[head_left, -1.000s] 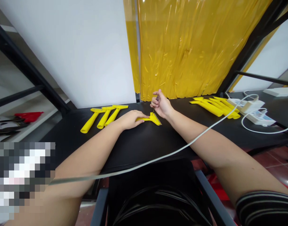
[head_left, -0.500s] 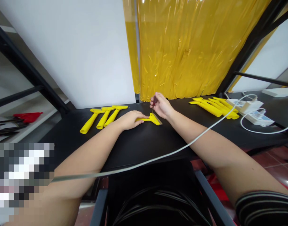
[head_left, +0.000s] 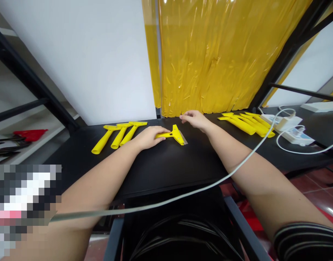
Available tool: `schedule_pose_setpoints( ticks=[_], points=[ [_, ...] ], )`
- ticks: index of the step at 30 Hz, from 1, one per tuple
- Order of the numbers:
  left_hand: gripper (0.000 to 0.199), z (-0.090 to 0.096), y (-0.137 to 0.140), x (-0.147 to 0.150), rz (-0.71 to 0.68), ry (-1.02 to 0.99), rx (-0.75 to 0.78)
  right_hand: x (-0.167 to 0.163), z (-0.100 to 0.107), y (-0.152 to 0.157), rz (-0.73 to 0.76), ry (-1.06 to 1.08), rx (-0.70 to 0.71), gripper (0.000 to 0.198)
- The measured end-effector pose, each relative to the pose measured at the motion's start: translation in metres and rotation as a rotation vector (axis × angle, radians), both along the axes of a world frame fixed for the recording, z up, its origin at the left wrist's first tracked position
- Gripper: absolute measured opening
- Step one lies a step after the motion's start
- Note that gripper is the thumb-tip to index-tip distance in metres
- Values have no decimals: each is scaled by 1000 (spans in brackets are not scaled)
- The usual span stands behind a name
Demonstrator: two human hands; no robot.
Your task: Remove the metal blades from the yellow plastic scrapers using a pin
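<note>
My left hand (head_left: 152,137) grips the handle of the yellow scraper (head_left: 177,135), holding it over the black table (head_left: 166,166) right in front of me, its head pointing to my right. Half a second ago my right hand (head_left: 196,119) had the screwdriver's thin shaft standing on that head; now the hand has drawn off to the right and away, thumb and fingers bent close together, touching nothing I can make out. I can't see the screwdriver any more, so I cannot tell whether those fingers have it or are bare. The head has tipped too and shows broader than it did, with the thin grey blade (head_left: 184,138) at its outer edge; how firmly it sits there I can't tell. I take this as a break in the driving, with the screw's tightness unproven. The three yellow scrapers on the left (head_left: 119,136) and the yellow scrapers on the right (head_left: 245,126), near the white power strip (head_left: 298,137), lie where they were.
</note>
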State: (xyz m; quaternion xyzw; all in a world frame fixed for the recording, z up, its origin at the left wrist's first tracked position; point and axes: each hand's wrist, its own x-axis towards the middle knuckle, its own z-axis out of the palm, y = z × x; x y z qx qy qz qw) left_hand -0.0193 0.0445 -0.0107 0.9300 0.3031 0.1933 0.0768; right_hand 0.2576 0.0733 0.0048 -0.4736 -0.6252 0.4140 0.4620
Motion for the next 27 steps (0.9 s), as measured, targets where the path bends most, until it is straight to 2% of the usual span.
schedule_pose_setpoints(
  ticks=[3,8,12,21,27],
  points=[
    [36,-1,0,0,37,-67,17,4,-4,-4,67,-171,-175,10],
    [35,0,-3,1,45,-113,59,-6,-2,-7,193,-59,-344,4],
    [35,3,-5,3,30,-94,88,-12,1,-11,216,31,-376,6],
    [37,3,-5,5,49,-55,148,-20,1,-16,164,134,-358,19],
    [36,3,-7,5,51,-28,179,-22,-1,-15,194,176,-429,24]
  ],
)
